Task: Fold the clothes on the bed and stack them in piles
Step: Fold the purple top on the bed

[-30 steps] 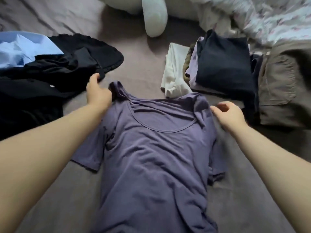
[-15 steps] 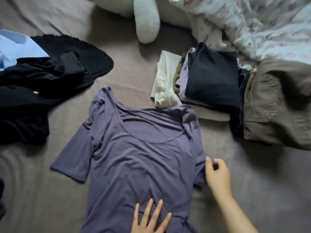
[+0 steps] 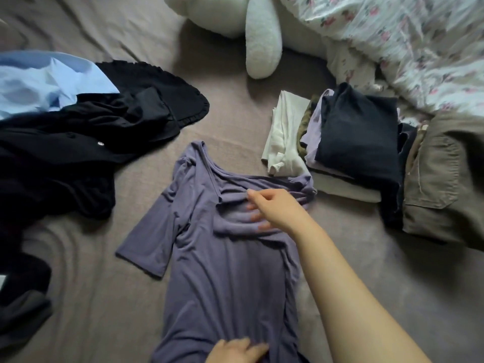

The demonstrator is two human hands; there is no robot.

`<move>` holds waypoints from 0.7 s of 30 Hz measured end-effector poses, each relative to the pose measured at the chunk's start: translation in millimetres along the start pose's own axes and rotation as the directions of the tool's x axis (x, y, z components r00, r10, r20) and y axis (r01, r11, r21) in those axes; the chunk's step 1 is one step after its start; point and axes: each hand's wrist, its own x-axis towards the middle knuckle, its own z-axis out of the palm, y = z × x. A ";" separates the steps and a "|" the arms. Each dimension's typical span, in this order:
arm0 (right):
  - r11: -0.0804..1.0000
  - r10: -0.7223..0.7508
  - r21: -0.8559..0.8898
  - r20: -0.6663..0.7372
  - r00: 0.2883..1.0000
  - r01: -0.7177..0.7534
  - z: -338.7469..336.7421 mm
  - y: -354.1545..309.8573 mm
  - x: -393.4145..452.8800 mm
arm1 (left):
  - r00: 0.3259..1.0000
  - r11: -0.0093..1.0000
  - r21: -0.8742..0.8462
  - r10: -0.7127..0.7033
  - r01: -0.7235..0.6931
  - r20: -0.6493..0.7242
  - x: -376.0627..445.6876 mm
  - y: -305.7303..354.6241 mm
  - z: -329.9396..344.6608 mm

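Purple T-shirt [image 3: 225, 271] spread face up on the bed [image 3: 235, 132], neckline toward the far side, one sleeve out flat toward the left. Right hand [image 3: 272, 209] over the chest area, fingers curled around a bunched fold of the fabric brought across from the right edge. Left hand [image 3: 235, 351] at the lower edge of view, fingers extended and pressed flat on the shirt's lower part. Folded pile [image 3: 348, 142] beyond and to the right: cream, lilac and dark navy pieces stacked, the shirt's right shoulder touching its near corner. Olive trousers [image 3: 442, 184] just beside the pile. Unfolded black clothes [image 3: 86, 142] and a light blue shirt [image 3: 39, 82] heaped at left. White plush toy [image 3: 259, 40] and floral quilt [image 3: 408, 43] at the far edge.
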 end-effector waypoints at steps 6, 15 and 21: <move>0.999 -0.021 -0.045 -0.672 0.741 -0.013 -31.1 62.8 7.7 | 0.606 0.590 -0.751 -0.724 0.298 -0.328 70.9 -49.4 -86.9; 0.984 0.110 0.176 -0.509 0.854 -0.022 -39.6 92.8 40.6 | 0.570 0.501 -0.641 -0.813 0.581 -0.119 142.7 -60.5 -130.7; 0.873 -0.441 -0.465 -0.624 0.645 0.148 -7.3 103.6 -7.1 | 0.394 0.528 -0.789 -0.829 0.315 -0.397 96.9 -92.9 -133.2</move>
